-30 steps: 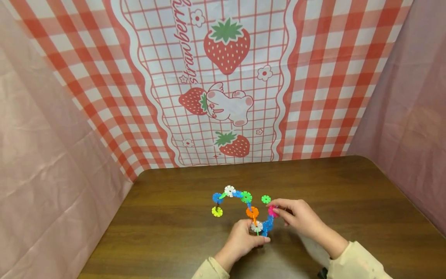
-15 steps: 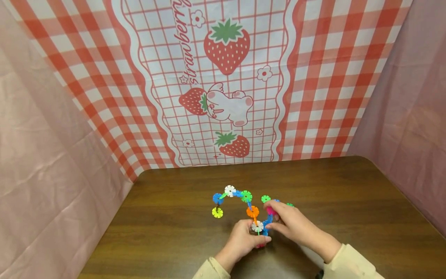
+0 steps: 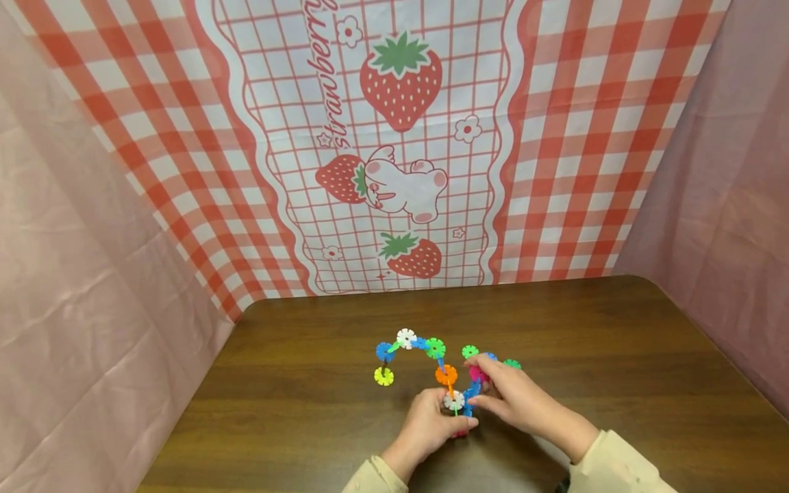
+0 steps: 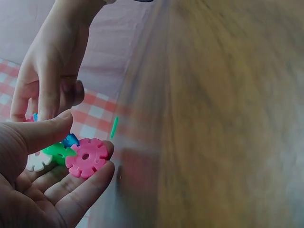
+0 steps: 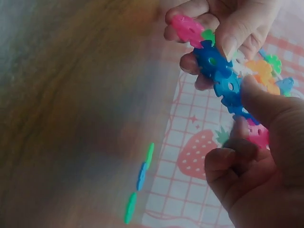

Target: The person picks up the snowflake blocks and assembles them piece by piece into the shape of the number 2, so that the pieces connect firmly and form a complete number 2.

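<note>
A chain of interlocking snowflake discs runs from a yellow disc (image 3: 383, 376) through blue, white (image 3: 406, 338), green and orange (image 3: 446, 374) ones to a white disc (image 3: 454, 400). My left hand (image 3: 427, 426) grips that near end, its thumb over the discs. In the left wrist view, a pink disc (image 4: 86, 157) and a green disc (image 4: 59, 153) lie against its fingers. My right hand (image 3: 524, 394) pinches the chain's other arm, where linked blue discs (image 5: 213, 61) lead to a second pink disc (image 5: 258, 133). Its fingers partly hide that pink disc.
Beyond the right hand, a loose green disc (image 3: 470, 351), a blue disc (image 3: 490, 357) and another green disc (image 3: 511, 364) lie on the brown wooden table (image 3: 296, 411). A strawberry-print cloth (image 3: 401, 171) hangs behind the table's far edge.
My right hand has shifted left and down from the pink disc's outer side to the blue discs, uncovering loose blue and green discs behind it. My left hand stays put.
</note>
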A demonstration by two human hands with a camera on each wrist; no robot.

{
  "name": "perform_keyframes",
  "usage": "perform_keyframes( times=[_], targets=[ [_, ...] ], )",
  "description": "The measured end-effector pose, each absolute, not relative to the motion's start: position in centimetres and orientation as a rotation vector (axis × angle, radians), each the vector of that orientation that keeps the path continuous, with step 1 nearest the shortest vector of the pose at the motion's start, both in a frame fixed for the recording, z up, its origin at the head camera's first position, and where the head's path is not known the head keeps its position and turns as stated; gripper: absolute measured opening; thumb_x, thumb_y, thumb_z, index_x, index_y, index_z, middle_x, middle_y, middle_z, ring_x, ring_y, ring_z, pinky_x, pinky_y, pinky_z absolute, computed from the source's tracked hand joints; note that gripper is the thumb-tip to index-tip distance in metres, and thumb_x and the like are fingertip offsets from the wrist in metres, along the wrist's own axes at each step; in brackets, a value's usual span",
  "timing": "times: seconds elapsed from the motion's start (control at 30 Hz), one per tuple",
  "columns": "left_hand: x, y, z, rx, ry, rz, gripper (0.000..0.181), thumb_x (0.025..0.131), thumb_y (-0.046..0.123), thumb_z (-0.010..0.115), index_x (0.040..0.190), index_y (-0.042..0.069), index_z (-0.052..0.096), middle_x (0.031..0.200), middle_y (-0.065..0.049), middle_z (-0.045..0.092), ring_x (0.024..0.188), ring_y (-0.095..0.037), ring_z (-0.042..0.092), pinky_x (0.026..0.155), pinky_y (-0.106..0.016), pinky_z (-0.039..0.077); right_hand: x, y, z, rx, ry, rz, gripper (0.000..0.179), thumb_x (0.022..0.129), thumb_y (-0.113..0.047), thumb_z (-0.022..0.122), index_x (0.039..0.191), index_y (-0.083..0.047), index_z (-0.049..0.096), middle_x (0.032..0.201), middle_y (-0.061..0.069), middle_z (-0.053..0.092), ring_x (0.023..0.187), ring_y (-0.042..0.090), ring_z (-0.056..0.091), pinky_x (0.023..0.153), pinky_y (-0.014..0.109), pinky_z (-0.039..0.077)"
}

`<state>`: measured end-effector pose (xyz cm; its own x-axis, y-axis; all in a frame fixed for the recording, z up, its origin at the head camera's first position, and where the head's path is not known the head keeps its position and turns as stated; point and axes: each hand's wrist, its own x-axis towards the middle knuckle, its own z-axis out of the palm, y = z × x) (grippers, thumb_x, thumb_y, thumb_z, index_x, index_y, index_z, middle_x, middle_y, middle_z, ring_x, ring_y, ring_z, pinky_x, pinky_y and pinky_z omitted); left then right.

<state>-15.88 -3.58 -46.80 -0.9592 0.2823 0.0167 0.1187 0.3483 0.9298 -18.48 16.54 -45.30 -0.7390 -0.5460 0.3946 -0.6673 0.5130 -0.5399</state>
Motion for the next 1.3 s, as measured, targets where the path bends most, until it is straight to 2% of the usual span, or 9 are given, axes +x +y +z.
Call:
perform_keyframes(
  times=[0.1, 0.17, 0.33, 0.47, 0.63, 0.8, 1.03, 1.17, 1.3],
  targets=[
    [-16.1, -3.9, -47.0, 0.359, 2.514, 1.646, 0.022, 0.071, 0.014, 0.087, 0.077, 0.008, 0.067, 0.064, 0.01, 0.061, 0.056, -0.001, 0.052, 0.053, -0.02, 0.046, -18.9, 17.0, -45.0, 0.982, -2.682, 1.097, 0.079, 0.079, -0.031, 0.081, 0.143, -0.011, 0.041, 0.083, 0.001, 0.054, 0.052, -0.001, 0.037, 0.051, 0.019, 0.041],
    [-16.3, -4.1, -47.2, 0.34, 2.563, 1.616, 0.024, 0.07, 0.017, 0.088, 0.076, 0.008, 0.066, 0.066, 0.011, 0.059, 0.059, -0.001, 0.049, 0.055, -0.02, 0.045, -19.3, 17.6, -44.8, 0.941, -2.727, 1.112, 0.083, 0.077, -0.033, 0.083, 0.144, -0.01, 0.04, 0.085, 0.004, 0.055, 0.051, -0.001, 0.036, 0.049, 0.021, 0.039],
    [-16.5, -4.7, -47.2, 0.262, 2.614, 1.567, 0.03, 0.071, 0.022, 0.088, 0.075, 0.008, 0.062, 0.067, 0.009, 0.055, 0.062, -0.004, 0.048, 0.057, -0.021, 0.044, -20.8, 19.1, -44.9, 0.814, -2.798, 0.96, 0.056, 0.079, -0.025, 0.082, 0.124, -0.003, 0.058, 0.087, 0.001, 0.056, 0.066, 0.008, 0.046, 0.056, 0.026, 0.04],
    [-16.5, -5.0, -47.2, 0.222, 2.611, 1.559, 0.031, 0.071, 0.022, 0.088, 0.075, 0.009, 0.061, 0.067, 0.008, 0.056, 0.062, -0.006, 0.049, 0.057, -0.022, 0.045, -21.8, 19.9, -45.4, 0.597, -2.919, 0.724, 0.035, 0.082, -0.017, 0.079, 0.112, -0.006, 0.066, 0.085, 0.0, 0.059, 0.075, 0.015, 0.053, 0.062, 0.034, 0.045],
    [-16.5, -5.2, -47.2, 0.221, 2.62, 1.55, 0.031, 0.071, 0.022, 0.088, 0.074, 0.009, 0.06, 0.068, 0.008, 0.055, 0.063, -0.006, 0.048, 0.058, -0.022, 0.045, -22.3, 20.5, -46.0, 0.418, -3.002, 0.606, 0.022, 0.081, -0.012, 0.079, 0.1, -0.012, 0.068, 0.084, 0.003, 0.056, 0.075, 0.021, 0.054, 0.058, 0.039, 0.046],
    [-16.6, -5.3, -47.0, 0.218, 2.607, 1.565, 0.03, 0.071, 0.021, 0.088, 0.075, 0.008, 0.061, 0.068, 0.008, 0.056, 0.063, -0.006, 0.049, 0.058, -0.022, 0.045, -22.5, 20.8, -46.4, 0.448, -2.988, 0.643, 0.022, 0.078, -0.012, 0.081, 0.086, -0.014, 0.06, 0.079, 0.0, 0.049, 0.072, 0.017, 0.047, 0.057, 0.034, 0.04],
    [-16.7, -5.3, -46.9, 0.212, 2.603, 1.581, 0.032, 0.071, 0.021, 0.088, 0.073, 0.009, 0.059, 0.066, 0.008, 0.054, 0.061, -0.006, 0.048, 0.055, -0.021, 0.044, -22.4, 21.1, -46.5, 0.504, -2.961, 0.78, 0.03, 0.076, -0.01, 0.082, 0.08, -0.013, 0.052, 0.069, -0.003, 0.047, 0.063, 0.013, 0.043, 0.058, 0.032, 0.036],
    [-16.6, -5.2, -46.9, 0.231, 2.614, 1.567, 0.032, 0.071, 0.022, 0.088, 0.073, 0.009, 0.059, 0.066, 0.008, 0.054, 0.061, -0.005, 0.049, 0.056, -0.021, 0.045, -22.0, 20.8, -46.1, 0.465, -2.921, 0.995, 0.023, 0.083, -0.01, 0.076, 0.077, -0.013, 0.054, 0.063, -0.004, 0.055, 0.054, 0.011, 0.05, 0.052, 0.028, 0.044],
    [-16.7, -5.2, -46.9, 0.26, 2.636, 1.555, 0.031, 0.071, 0.022, 0.088, 0.073, 0.01, 0.06, 0.067, 0.009, 0.055, 0.061, -0.004, 0.048, 0.057, -0.021, 0.045, -21.4, 20.0, -44.8, 0.45, -2.812, 1.36, 0.011, 0.092, -0.012, 0.068, 0.093, -0.006, 0.059, 0.071, 0.004, 0.066, 0.052, 0.017, 0.058, 0.051, 0.031, 0.052]
  ],
)
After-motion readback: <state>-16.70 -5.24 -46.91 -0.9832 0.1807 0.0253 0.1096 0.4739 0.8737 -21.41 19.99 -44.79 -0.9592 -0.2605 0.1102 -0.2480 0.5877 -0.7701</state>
